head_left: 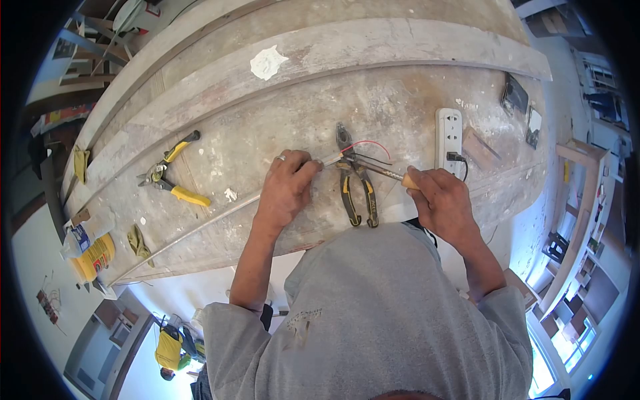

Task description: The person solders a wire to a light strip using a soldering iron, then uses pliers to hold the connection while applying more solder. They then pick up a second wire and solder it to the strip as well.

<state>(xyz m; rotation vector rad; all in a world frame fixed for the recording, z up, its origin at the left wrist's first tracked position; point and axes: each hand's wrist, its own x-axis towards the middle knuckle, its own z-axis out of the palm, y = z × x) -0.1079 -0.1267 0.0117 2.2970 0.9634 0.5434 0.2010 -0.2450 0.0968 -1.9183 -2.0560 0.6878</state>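
My left hand point(287, 187) is closed on a long thin pale strip point(200, 225), close to its right end. A red wire point(370, 143) and a black wire point(375, 159) curve out from that end. It lies over the combination pliers point(357, 190), whose black-and-yellow handles point toward me. My right hand point(440, 200) grips the light handle of a soldering iron point(383, 171). Its metal shaft points left, with the tip at the strip's end, above the pliers. Exactly where the tip touches is too small to make out.
Yellow-handled snips point(167, 172) lie to the left on the stained workbench point(300, 110). A white power strip point(449, 140) with a plug stands at right, beside a small wooden block point(481, 148). Yellow bottle point(95, 259) and cloth point(138, 243) sit at left. A person point(171, 348) is behind.
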